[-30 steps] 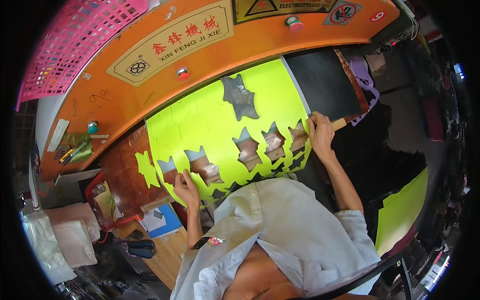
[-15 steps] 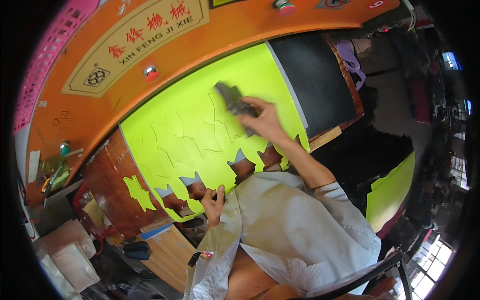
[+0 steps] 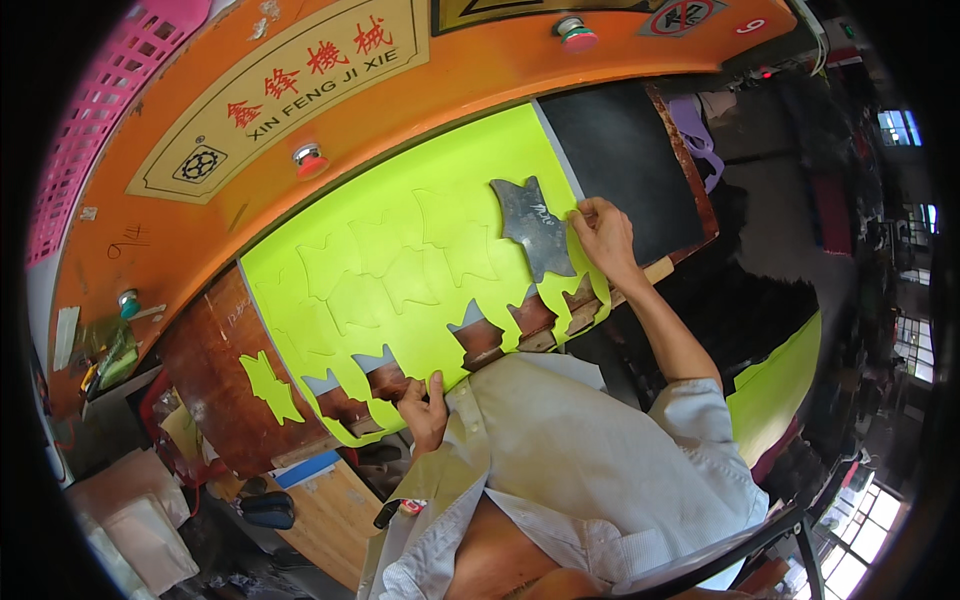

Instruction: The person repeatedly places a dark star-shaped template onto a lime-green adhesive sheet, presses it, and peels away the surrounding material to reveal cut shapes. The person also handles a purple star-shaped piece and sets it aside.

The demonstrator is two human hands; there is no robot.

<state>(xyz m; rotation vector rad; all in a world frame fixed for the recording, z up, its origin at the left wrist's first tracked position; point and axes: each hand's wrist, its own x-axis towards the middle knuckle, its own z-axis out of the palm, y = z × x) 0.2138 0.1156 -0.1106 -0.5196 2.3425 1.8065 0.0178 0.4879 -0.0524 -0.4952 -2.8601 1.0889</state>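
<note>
Lying just beside right hand (image 3: 606, 240), dark plate (image 3: 537, 228)

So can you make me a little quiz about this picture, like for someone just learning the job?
1. Which hand is nearer the dark plate?
2. True or false: the small cut piece on the brown board is the same colour as the sheet.
3. Where in the picture is the pink basket? a) lower right b) upper left c) lower left

Key:
1. The right hand.
2. True; both are yellow-green.
3. b
</note>
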